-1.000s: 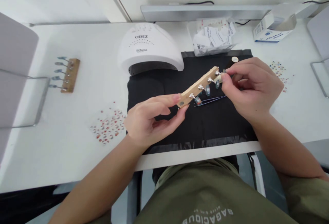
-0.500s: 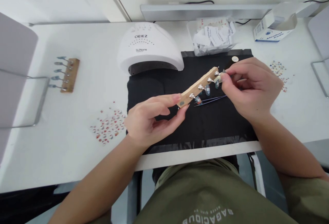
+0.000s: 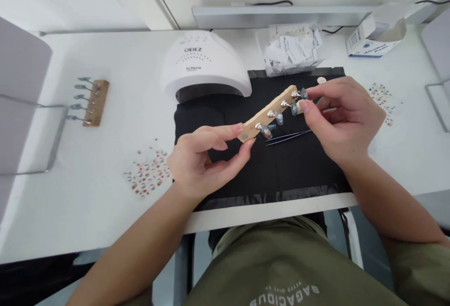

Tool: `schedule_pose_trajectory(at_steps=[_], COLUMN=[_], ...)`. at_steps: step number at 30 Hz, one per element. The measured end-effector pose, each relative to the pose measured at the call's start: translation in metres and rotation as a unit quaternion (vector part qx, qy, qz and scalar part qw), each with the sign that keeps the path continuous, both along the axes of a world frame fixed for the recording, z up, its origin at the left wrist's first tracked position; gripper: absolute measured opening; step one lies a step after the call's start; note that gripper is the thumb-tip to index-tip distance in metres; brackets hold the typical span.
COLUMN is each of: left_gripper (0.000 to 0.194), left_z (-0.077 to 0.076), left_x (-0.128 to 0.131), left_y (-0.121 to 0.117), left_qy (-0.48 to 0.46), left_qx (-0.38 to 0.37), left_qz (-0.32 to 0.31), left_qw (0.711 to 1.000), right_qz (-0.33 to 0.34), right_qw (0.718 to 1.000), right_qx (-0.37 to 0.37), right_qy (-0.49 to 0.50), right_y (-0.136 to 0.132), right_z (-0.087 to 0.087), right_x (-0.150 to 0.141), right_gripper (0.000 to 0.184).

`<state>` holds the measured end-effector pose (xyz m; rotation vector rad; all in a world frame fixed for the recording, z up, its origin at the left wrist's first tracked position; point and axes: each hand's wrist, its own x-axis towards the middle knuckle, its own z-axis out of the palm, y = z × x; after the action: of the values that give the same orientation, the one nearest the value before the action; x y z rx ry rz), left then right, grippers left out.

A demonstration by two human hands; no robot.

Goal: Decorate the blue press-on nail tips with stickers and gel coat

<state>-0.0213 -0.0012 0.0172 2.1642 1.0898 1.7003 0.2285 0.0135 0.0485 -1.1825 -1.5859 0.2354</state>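
My left hand pinches the near left end of a wooden nail display stand between thumb and fingers, above the black mat. Several metal posts along the stand carry bluish-grey false nails; one false nail with a reddish patch is nearest my left hand. At the far right end, my right hand has thumb and index finger apart, with the index fingertip beside the end false nail. Below the stand, tweezers lie on the mat.
A white nail lamp stands behind the mat, beside a clear box of paper packets. An alcohol pad box is at the back right. Another nail stand sits left. Small decorations are spread left and right.
The stand has shifted slightly up and left with my left hand. My right thumb and index finger, pinched on the end false nail before, have parted.
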Motion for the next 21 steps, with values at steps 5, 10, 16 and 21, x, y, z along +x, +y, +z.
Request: schedule_pose_trajectory(at_steps=[5, 10, 16, 21], left_gripper=[0.041, 0.042, 0.040, 0.041], left_z=[-0.006, -0.010, -0.019, -0.025], left_x=[0.000, -0.002, -0.011, -0.015], left_y=[0.008, 0.012, 0.030, 0.038], left_qy=[-0.031, -0.047, -0.038, -0.040], left_qx=[0.023, -0.057, -0.216, -0.290], left_qz=[-0.005, 0.007, -0.014, -0.021], left_qw=[0.999, 0.997, 0.976, 0.956], right_qz=[-0.017, -0.015, -0.010, 0.046], right_qw=[1.000, 0.998, 0.989, 0.968], right_qx=[0.000, 0.063, 0.097, 0.156], right_qy=[0.005, 0.010, -0.110, -0.190], right_y=[0.002, 0.004, 0.001, -0.002], right_z=[-0.005, -0.003, 0.001, 0.003], right_x=[0.002, 0.006, 0.007, 0.009], right_gripper=[0.010, 0.015, 0.019, 0.016])
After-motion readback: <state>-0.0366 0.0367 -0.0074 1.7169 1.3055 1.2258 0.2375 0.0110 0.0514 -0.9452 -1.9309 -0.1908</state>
